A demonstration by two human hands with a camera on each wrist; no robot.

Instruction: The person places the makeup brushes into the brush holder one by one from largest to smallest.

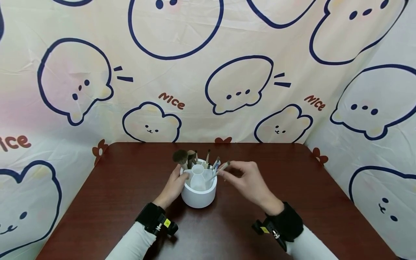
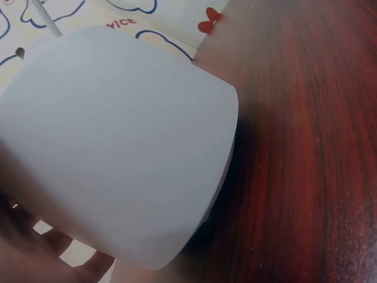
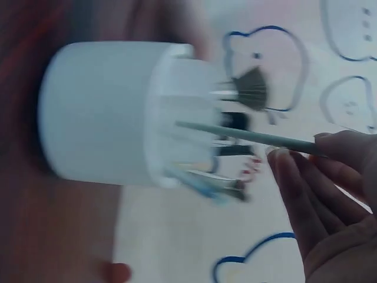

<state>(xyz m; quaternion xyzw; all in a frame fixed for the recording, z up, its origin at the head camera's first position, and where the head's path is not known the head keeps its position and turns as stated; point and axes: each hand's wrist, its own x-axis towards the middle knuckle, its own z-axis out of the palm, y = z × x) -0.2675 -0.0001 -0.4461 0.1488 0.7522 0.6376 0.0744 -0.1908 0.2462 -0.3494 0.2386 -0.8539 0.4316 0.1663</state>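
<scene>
A round white brush holder stands on the table, with clear dividers inside. My left hand grips its left side, the thumb at the rim and the fingers round the outer wall. My right hand pinches a slim makeup brush between thumb and fingertips at the holder's right side. The lower end of its handle reaches inside the rim. Several other brushes stand in the holder toward the back, among them a large fluffy brush at the left. In the left wrist view the white wall hides most of the brushes.
A dark reddish-brown wooden table lies under the holder. Behind it and at both sides hangs a pale cloth with blue cartoon outlines. Both wrists carry black straps with small cameras.
</scene>
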